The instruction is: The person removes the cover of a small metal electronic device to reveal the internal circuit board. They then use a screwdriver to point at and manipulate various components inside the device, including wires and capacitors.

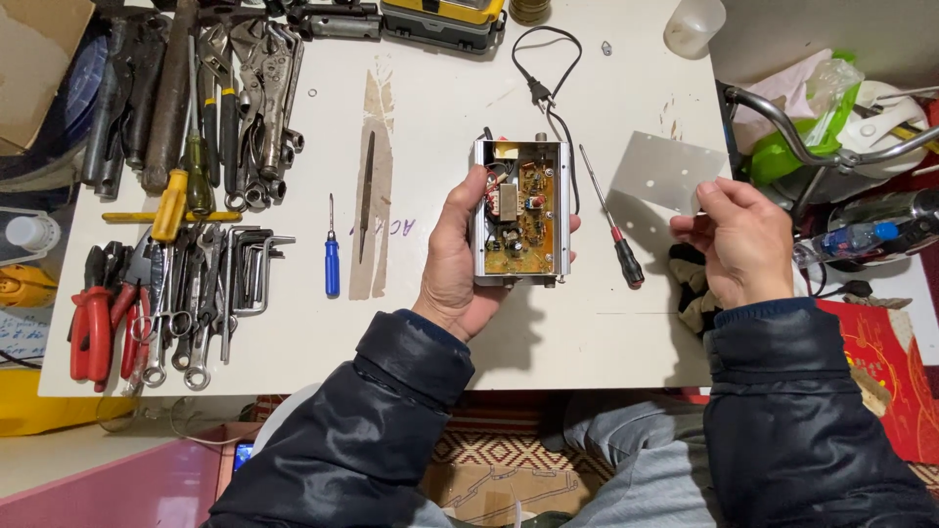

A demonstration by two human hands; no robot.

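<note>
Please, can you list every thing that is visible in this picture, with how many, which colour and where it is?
open metal box with circuit board: one, silver and orange-brown, held over the table middle
thin plate: one, pale grey, held at right
black power cord: one, from the box toward the table's far edge
screwdriver: one, black and red handle, right of the box
small screwdriver: one, blue handle, left of centre
file: one, dark, beside it
pliers, wrenches, hex keys: many, left part of the table
plastic cup: one, translucent, far right corner
table: one, white
left hand: grips the box
right hand: pinches the plate

Both arms in shiny dark navy puffer jacket sleeves, ribbed blue cuffs; grey trousers; bare hands, no gloves
</note>
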